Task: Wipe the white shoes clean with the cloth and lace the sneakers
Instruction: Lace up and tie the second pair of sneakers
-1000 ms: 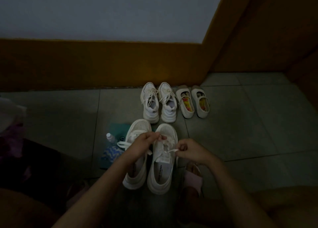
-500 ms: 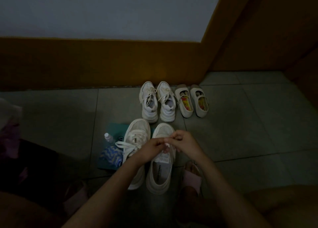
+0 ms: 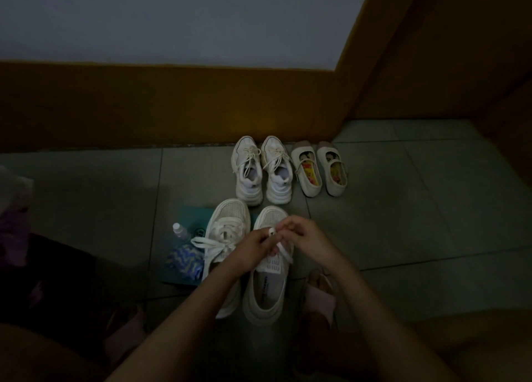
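Shoelace (image 3: 285, 252), limp and light, is pinched between my left hand (image 3: 252, 250) and right hand (image 3: 312, 239) over the sneaker (image 3: 266, 292) on the floor (image 3: 374, 223); its stiff tip looks the surest grip.

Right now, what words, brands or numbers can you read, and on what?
Nothing is legible; the frame is dim.
Print on the near right sneaker's insole: too blurred.
Marks on its tongue label: unreadable.
The emblem on the teal mat: illegible.
Marks on far sneakers' heel tabs: too small.
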{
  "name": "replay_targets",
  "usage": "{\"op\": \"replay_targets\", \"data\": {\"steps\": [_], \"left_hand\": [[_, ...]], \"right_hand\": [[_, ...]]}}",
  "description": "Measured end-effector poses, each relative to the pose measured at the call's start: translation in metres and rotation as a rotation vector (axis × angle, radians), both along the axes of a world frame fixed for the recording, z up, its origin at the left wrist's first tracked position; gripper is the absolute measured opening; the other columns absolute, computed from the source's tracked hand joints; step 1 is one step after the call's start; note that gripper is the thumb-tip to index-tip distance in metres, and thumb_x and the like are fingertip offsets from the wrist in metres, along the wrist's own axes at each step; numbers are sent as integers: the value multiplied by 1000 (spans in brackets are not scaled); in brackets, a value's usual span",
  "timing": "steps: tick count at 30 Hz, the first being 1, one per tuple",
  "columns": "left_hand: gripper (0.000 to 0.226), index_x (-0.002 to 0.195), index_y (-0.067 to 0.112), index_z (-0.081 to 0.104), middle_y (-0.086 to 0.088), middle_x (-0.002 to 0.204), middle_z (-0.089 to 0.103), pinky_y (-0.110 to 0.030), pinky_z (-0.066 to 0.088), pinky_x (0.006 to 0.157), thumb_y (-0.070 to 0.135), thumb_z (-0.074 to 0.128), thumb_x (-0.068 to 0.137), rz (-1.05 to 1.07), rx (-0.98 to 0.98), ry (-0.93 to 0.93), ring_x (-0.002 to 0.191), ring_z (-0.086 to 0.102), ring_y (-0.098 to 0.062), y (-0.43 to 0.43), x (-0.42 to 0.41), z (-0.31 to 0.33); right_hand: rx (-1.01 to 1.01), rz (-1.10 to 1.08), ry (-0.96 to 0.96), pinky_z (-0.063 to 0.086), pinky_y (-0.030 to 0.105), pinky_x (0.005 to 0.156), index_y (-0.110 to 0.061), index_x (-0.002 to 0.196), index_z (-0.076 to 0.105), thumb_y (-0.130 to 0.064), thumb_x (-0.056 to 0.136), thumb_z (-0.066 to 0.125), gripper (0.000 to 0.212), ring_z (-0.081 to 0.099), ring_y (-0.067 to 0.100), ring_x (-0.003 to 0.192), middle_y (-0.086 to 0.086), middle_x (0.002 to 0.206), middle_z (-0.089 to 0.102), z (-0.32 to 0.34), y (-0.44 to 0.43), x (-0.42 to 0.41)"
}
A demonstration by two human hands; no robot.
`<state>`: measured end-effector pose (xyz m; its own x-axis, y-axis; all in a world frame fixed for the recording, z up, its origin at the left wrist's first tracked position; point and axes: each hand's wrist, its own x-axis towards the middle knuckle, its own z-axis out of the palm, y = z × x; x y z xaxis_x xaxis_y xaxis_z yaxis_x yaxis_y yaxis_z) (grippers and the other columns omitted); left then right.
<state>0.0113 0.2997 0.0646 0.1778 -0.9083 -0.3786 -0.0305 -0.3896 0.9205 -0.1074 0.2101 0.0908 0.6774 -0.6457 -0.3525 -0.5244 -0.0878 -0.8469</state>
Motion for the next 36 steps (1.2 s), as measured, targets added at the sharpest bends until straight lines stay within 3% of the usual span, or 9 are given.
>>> {"op": "replay_targets", "data": {"steps": [4,7,9,14,19,24,28,32,36], "left_hand": [[36,61,16,51,1,61,52,-7,39,58,13,45,96,-20,7,4,50,50,7,0,1,2],[36,60,16,55,1,62,57,-15,43,67,16,47,95,-31,9,31,58,54,0,1,3,1],[36,62,16,60,4,63,61,-22,45,73,17,46,96,-31,-4,66,65,58,-8,2,6,1],[26,77,13,66,3,67,67,-14,48,64,14,48,95,75,8,139,64,63,-3,5,11,7],[20,84,6,68,8,57,66,-12,49,58,15,52,93,163,100,149,54,61,2,0,8,6],[26,106,-2,66,-15,92,70,-14,52,59,16,57,89,197,204,319,74,66,-14,2,13,7],[21,104,1,67,-10,87,71,-17,54,61,8,62,85,225,197,391,73,68,-13,5,12,5],[17,94,3,69,-1,76,69,-12,52,58,0,69,77,240,179,243,62,66,-2,5,10,5],[20,75,15,68,3,72,65,-11,50,64,-4,71,74,147,50,-30,57,60,10,4,12,0]], "right_hand": [[-3,98,21,45,31,69,-23,83,59,2,82,62,25,54,15,71,5,76,57,-1,-3,-7],[-14,124,24,43,29,68,-23,74,57,-1,80,66,24,52,8,66,-2,68,55,-5,-5,-7],[3,88,14,43,23,66,-21,72,56,-2,82,65,23,53,4,64,-4,68,55,-6,-6,-8],[163,-84,-52,40,10,53,-16,75,54,1,88,56,21,54,-7,53,-2,69,54,-2,-1,-13],[286,-204,-98,36,15,41,-13,77,55,-3,89,56,16,48,-2,41,2,66,54,-2,9,-9],[189,-91,-84,41,10,52,-18,72,58,-6,82,66,17,59,-4,63,2,78,65,0,17,-9],[191,-36,-59,40,6,52,-16,72,60,-1,79,69,18,56,-8,57,0,75,61,-1,19,-15],[250,-66,-30,44,11,50,-15,76,61,1,82,65,18,57,4,63,2,75,61,-7,18,-18],[333,-205,-66,48,14,56,-3,99,62,4,88,55,15,57,9,66,1,81,62,-18,19,-15]]}}
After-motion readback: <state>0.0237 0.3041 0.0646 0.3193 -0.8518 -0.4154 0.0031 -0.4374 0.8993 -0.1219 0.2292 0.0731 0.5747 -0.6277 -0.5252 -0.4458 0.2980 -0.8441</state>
